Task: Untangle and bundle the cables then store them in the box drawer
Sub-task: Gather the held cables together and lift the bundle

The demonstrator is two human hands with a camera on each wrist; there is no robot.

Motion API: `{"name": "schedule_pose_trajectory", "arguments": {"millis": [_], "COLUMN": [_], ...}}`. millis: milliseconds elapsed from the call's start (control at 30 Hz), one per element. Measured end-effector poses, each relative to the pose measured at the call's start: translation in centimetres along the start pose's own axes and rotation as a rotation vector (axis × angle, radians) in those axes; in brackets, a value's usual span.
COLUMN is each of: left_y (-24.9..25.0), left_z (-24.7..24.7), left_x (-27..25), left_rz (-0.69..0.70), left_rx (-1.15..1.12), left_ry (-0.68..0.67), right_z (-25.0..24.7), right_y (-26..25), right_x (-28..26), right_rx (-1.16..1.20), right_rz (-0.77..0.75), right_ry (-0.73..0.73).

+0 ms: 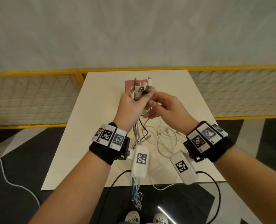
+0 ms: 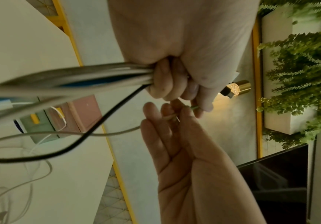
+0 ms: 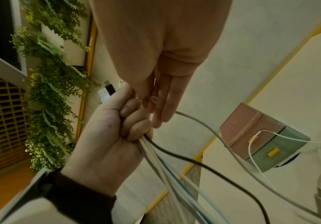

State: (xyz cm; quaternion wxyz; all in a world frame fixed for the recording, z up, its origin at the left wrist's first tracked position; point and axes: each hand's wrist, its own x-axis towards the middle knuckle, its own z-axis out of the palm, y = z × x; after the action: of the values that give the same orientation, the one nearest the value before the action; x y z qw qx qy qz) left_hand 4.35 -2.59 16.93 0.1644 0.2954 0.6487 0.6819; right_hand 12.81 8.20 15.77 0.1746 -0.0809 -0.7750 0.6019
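I see the left hand (image 1: 130, 105) raised over the table (image 1: 101, 126), fist clenched round the cables (image 1: 139, 89), plugs up. Right hand (image 1: 164, 105) alongside, fingers (image 3: 167, 97) nearly straight, pinching one strand. Box (image 3: 259, 136) behind.

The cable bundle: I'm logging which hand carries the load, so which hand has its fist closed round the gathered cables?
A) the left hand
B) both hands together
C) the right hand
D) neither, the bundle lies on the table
A: the left hand has its fingers wrapped round the cable bundle, plugs sticking up above the fist, while the right hand only pinches a single thin strand beside it, its other fingers straight.
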Motion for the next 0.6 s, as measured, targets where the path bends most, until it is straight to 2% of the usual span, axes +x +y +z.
{"name": "schedule_pose_trajectory", "arguments": {"millis": [133, 267, 400, 500, 600], "left_y": [0.3, 1.2, 2.3, 3.3, 4.1], "left_z": [-0.1, -0.9, -2.6, -3.8, -4.8], "left_x": [0.9, 2.3, 3.3, 3.4, 3.3], "left_rz": [0.001, 0.049, 0.105, 0.098, 0.139], "left_rx": [-0.022, -0.087, -0.187, -0.279, -0.137], "left_ry": [0.002, 0.068, 0.122, 0.095, 0.115], "right_z": [0.2, -0.3, -2.1, -3.5, -4.8], "right_y": [0.7, 3.8, 8.7, 10.4, 9.6], "right_x": [0.1, 0.3, 0.5, 0.9, 2.4], "right_rx": [-0.069, -0.319, -0.504, -0.641, -0.719], "right_rz": [0.095, 0.109, 0.212, 0.268, 0.213], "right_ry": [-0.108, -0.223, -0.206, -0.210, -0.168]}}
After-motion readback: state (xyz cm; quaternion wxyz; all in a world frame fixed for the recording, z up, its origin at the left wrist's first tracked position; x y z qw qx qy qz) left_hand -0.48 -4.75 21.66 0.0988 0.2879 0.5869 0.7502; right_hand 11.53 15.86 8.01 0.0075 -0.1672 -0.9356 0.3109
